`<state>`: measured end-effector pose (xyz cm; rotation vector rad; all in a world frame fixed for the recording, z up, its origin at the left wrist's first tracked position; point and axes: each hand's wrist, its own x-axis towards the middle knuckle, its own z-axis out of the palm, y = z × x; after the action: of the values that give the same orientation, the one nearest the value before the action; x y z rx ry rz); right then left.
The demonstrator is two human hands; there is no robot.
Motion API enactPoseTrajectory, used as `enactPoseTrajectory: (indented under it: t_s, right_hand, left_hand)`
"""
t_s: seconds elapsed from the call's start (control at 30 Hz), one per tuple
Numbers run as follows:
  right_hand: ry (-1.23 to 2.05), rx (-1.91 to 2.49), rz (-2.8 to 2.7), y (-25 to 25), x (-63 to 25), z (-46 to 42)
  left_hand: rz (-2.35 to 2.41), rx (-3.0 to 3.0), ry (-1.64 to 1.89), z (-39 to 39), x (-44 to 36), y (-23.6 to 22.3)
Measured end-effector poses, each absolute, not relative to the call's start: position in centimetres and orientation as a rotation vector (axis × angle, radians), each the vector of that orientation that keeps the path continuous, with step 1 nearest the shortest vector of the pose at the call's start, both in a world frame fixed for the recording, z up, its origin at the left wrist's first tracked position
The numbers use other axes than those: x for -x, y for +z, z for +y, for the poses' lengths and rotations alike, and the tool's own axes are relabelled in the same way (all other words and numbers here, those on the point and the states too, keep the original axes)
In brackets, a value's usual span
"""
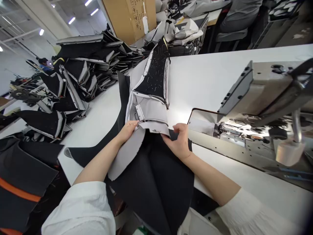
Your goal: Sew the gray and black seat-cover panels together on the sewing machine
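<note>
A sewn cover piece of black and grey foam-backed fabric lies over the table's front edge. Its black far section carries loose thread ends, and a large black panel hangs down towards me. My left hand grips the left side of the grey folded edge, fingers partly under it. On the right end of the same edge, my right hand holds on with thumb and fingers bent. A small white tag sits on the grey part between the hands.
To the right stands an industrial sewing machine, its head and needle area beside my right hand. Piles of black and grey cut pieces cover the left. A cardboard box and a seated person are behind the white table.
</note>
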<state>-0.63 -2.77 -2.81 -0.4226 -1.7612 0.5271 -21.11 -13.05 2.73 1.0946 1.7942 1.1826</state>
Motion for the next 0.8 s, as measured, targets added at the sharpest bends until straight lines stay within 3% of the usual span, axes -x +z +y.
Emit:
enactPoseTrajectory:
  t_s: [0.17,0.37,0.5,0.57,0.7,0.8]
  right_hand:
    - [0.837,0.304,-1.976,-1.9,1.7,-0.7]
    - [1.367,0.054,-2.317,-1.3,1.6,2.1]
    - [2.143,0.11,-1.937,-2.3,2.0,2.0]
    - [2.37,0.198,-1.616,-2.9,2.2,1.4]
    - [2.35,0.34,-1.295,-3.4,2.3,0.4]
    - [2.222,0.434,-1.159,-3.5,2.8,0.4]
  left_hand:
    - [1.777,-1.279,0.912,-13.0,21.5,3.7]
    - [1.825,-1.546,0.602,-12.7,24.2,9.3]
    - [2.049,-1.712,0.549,-11.7,24.8,8.7]
    - [2.244,-1.93,0.531,-11.7,24.0,6.8]
    - [2.341,-2.44,0.511,-13.7,20.7,4.2]
    - [2.25,-2.565,0.266,-15.6,18.3,4.5]
